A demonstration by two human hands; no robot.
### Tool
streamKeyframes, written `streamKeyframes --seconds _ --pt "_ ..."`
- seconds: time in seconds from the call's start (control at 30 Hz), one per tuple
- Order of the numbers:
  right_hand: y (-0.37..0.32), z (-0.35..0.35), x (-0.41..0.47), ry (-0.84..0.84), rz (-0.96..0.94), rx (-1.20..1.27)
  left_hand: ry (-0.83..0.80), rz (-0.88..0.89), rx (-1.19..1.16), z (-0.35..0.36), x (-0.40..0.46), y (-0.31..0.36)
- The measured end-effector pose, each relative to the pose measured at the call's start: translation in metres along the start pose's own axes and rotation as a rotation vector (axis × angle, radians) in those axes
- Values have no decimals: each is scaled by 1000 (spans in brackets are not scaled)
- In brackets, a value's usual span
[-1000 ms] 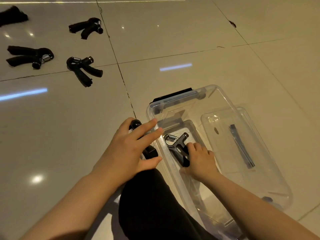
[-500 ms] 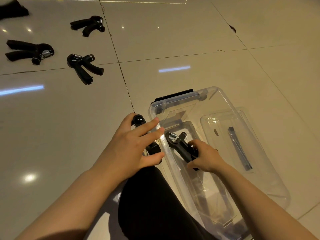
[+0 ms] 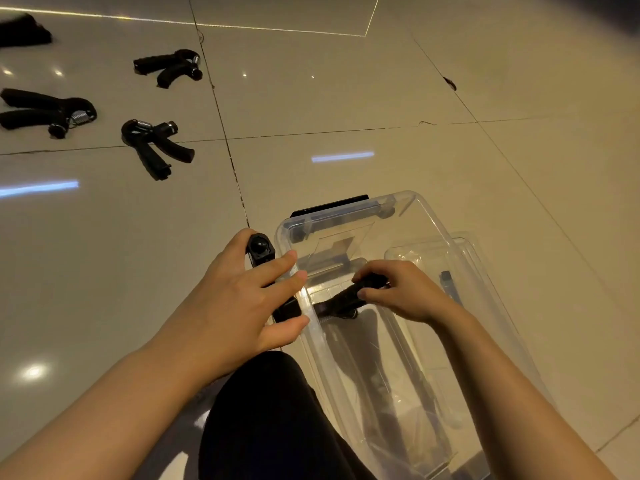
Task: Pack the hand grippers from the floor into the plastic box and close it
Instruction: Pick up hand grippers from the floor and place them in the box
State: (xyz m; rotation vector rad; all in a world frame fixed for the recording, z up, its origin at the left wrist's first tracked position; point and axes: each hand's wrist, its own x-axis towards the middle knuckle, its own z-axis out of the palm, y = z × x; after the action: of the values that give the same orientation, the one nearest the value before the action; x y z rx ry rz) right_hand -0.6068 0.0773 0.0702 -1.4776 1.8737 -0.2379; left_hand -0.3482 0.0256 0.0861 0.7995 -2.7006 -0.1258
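Note:
A clear plastic box (image 3: 420, 216) with a black latch stands open on the floor in front of me. Inside it, my right hand (image 3: 401, 291) grips a black hand gripper (image 3: 341, 301), whose spring end points toward the box's left wall. Just outside that wall my left hand (image 3: 242, 299) holds a second black hand gripper (image 3: 260, 251), its knob sticking out above my fingers. Three more grippers lie on the tiles at far left: one nearest (image 3: 152, 145), one behind it (image 3: 169, 65), one at the edge (image 3: 45, 112).
The clear lid (image 3: 481, 265) lies on the floor against the box's right side. A dark object (image 3: 24, 31) sits at the top left corner. My knee in black cloth (image 3: 263, 417) is at the bottom, beside the box. Glossy tiles spread all around.
My right hand has lifted and turned the gripper inside the box, moving it toward the far end. My left hand has stayed beside the box wall with its gripper.

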Motion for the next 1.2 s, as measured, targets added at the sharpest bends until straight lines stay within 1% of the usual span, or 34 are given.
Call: streamKeyframes --seconds 0.07,0.1,0.17,0.2,0.27,0.37,0.47,0.5,0.53,0.63,0.7,0.9,1.03,1.1,1.13,1.2 --pt "1 3 13 127 0 78 -13 0 13 -3 1 3" --pt "2 7 18 208 6 67 -23 -1 22 -4 2 3" --pt "6 20 27 345 20 -72 -44 -3 27 -5 2 5" --pt "10 28 29 369 30 -164 -52 -4 23 -4 1 5" --pt "20 41 27 347 60 -299 -60 -4 20 -3 1 4" --pt "34 58 22 289 27 -343 -77 -1 21 -2 2 4" --pt "44 73 17 118 58 -356 -120 -7 21 -3 2 7" --pt "47 77 15 96 71 -366 -130 -12 28 -4 2 8" --pt "49 80 13 119 66 -357 -136 -16 38 -6 2 9" --pt "49 85 12 263 -5 -288 -155 0 73 -15 4 11" --pt "46 85 16 332 -39 -292 -167 17 93 -18 6 10" --pt "48 88 21 433 -24 -377 -140 58 84 -18 8 6" --pt "49 87 25 381 44 -450 -140 22 -28 -13 1 0" --pt "38 78 24 352 41 -443 -148 35 -96 -13 -3 -4" --pt "28 71 21 360 21 -413 -149 33 -136 -16 -6 -7" --pt "1 50 10 450 -44 -288 -113 -34 -235 -27 -14 -13"
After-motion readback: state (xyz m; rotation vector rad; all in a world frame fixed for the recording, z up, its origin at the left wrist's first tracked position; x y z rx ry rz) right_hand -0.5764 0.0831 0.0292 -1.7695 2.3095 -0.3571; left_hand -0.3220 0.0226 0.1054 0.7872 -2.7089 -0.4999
